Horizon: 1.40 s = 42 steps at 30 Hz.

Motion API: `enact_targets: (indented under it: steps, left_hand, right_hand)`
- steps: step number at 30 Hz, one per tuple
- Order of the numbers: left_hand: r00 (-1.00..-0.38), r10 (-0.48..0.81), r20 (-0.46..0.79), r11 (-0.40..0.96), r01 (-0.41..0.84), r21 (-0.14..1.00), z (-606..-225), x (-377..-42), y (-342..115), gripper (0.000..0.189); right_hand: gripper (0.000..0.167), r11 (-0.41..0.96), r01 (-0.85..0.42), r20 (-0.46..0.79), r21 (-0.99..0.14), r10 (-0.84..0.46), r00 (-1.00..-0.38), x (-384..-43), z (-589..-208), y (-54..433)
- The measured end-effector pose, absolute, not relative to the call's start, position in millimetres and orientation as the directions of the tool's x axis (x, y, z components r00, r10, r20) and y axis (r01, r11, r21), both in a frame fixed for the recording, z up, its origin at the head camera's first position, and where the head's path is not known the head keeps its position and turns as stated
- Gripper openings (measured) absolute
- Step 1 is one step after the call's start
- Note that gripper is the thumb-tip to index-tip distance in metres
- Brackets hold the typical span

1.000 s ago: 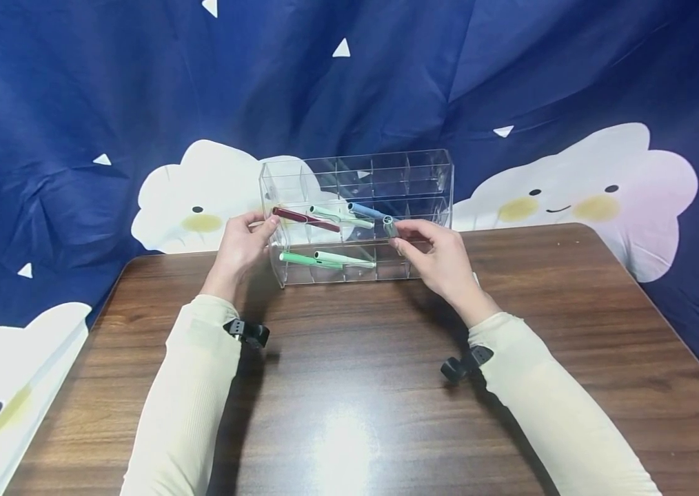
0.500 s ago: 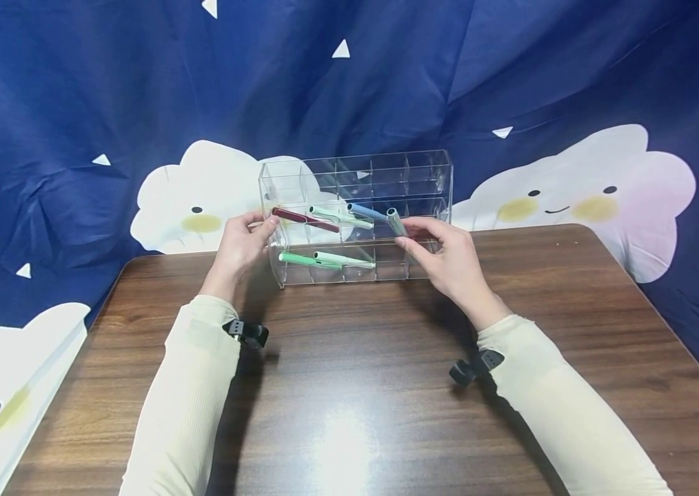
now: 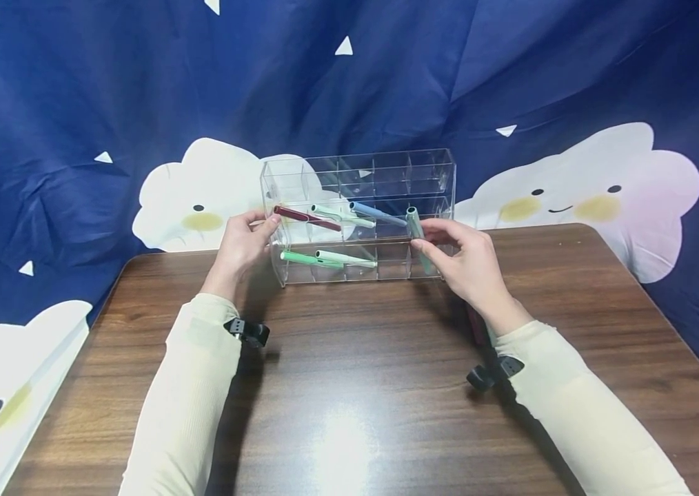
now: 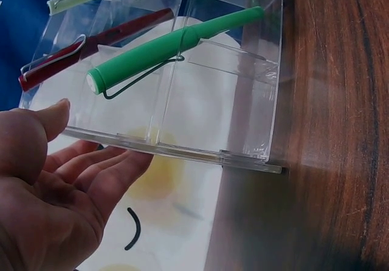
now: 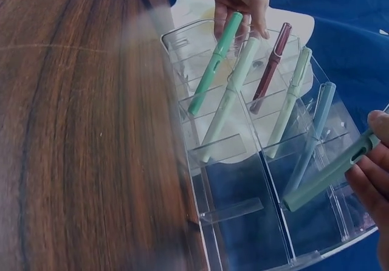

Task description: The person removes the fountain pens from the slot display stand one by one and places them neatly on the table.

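Note:
A clear acrylic organizer (image 3: 356, 156) with rows of compartments stands at the back of the table. My left hand (image 3: 242, 244) holds its left side, thumb at the front edge and fingers along the outer wall. My right hand (image 3: 467, 262) pinches a grey-green pen (image 5: 322, 177) between thumb and fingers before the organizer's right part, its lower end tilted toward the compartments. In the middle row lean a dark red pen (image 3: 306, 218), a pale green pen (image 5: 293, 95) and a blue pen (image 3: 377, 213). Lower down lie a bright green pen (image 4: 146, 55) and another pale green pen (image 3: 346, 259).
The brown wooden table (image 3: 349, 365) extends in front of the organizer. Behind it hangs a dark blue curtain (image 3: 399, 76) with cloud prints. A dark red object (image 3: 476, 325) lies partly hidden beside my right wrist.
My right hand has moved right with the grey-green pen, which has turned from pointing toward the camera to a steeper slant. The blue pen shows more fully. My left hand stays put.

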<state>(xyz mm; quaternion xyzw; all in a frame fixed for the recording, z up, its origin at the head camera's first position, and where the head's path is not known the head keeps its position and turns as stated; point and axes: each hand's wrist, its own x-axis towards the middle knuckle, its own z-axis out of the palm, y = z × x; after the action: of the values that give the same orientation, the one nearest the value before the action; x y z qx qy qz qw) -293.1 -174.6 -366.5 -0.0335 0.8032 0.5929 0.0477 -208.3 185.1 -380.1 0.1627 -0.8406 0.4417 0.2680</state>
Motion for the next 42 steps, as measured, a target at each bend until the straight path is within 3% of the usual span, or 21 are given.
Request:
enact_targets:
  steps: [42]
  left_hand:
    - [-0.992, -0.012, -0.124, 0.275, -0.122, 0.954, -365.9, -291.9, -171.7, 0.052]
  right_hand:
    - [0.033, 0.567, -0.451, 0.569, -0.689, 0.037, -0.822, -182.6, -395.7, 224.4]
